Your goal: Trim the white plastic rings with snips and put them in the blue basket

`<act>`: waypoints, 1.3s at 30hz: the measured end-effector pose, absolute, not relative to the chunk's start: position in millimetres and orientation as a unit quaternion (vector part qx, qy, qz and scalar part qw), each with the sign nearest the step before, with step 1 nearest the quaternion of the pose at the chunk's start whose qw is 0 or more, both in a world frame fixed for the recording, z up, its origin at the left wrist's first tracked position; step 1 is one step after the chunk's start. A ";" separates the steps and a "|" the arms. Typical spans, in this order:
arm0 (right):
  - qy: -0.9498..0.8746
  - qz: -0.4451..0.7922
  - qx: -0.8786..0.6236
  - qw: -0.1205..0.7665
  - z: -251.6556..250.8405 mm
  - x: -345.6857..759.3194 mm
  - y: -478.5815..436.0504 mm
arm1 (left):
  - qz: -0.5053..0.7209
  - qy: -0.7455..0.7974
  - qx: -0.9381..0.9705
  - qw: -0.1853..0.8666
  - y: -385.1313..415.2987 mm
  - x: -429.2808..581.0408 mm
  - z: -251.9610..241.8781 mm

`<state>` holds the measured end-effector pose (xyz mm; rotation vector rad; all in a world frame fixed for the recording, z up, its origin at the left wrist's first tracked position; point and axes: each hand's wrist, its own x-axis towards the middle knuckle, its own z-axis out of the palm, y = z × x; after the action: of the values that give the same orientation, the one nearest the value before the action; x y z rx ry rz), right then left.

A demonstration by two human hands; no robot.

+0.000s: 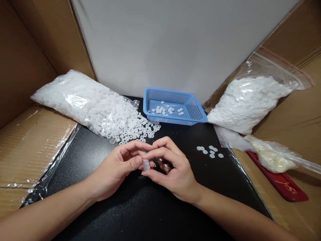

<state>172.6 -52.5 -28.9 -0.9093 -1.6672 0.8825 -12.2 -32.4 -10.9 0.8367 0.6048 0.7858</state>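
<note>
Both hands meet over the black table point(140, 207). My left hand point(117, 169) and my right hand point(173, 167) pinch together on a small white plastic piece point(146, 165), a short stack of rings, held between thumbs and fingertips. Just beyond my hands, white plastic rings point(135, 129) spill from an open clear bag point(85, 102) on the left. A blue mesh basket point(193, 112) stands behind, with several white pieces point(165, 109) inside. A few loose white discs point(209, 151) lie to the right of my right hand.
A second clear bag of white parts point(248, 100) leans on cardboard at the right. Below it lie a smaller bag of cream pieces point(271, 155) and a red flat object point(281, 182). Cardboard walls point(27, 144) flank the table; a grey panel stands behind.
</note>
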 end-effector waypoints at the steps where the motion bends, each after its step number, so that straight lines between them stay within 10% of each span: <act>1: -0.695 0.354 -0.377 0.499 -28.8 171.9 -52.6 | 0.368 0.291 0.396 0.789 -32.0 -12.7 -10.3; 39: -0.674 0.383 -0.393 0.495 -26.4 173.7 -50.9 | 0.341 0.312 0.417 0.783 -23.9 -17.9 -15.8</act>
<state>173.7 -50.9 -26.4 -0.9518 -1.6332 0.9270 -17.9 -23.9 -15.8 0.8998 0.6734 0.7361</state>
